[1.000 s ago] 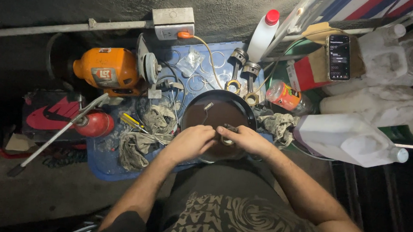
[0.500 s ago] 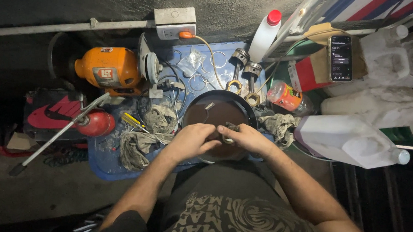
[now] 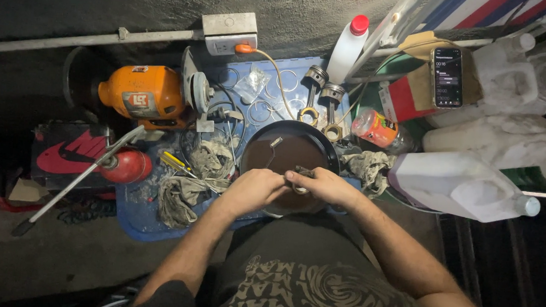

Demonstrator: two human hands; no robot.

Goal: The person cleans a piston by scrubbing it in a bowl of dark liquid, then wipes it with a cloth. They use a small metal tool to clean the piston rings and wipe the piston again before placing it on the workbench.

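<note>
My left hand and my right hand meet over the near rim of a round black pan of brown liquid. Between their fingertips they grip a small dark metal part, mostly hidden by the fingers. A thin metal tool leans inside the pan. Two pistons with connecting rods lie just beyond the pan on a blue tray.
An orange bench grinder sits at the left, a red oil can and dirty rags nearer. Metal rings lie on the tray. White jugs, a white bottle, an orange can and a phone crowd the right.
Both hands stay at the pan's near rim, shifting only slightly around the small part. Nothing else has moved.
</note>
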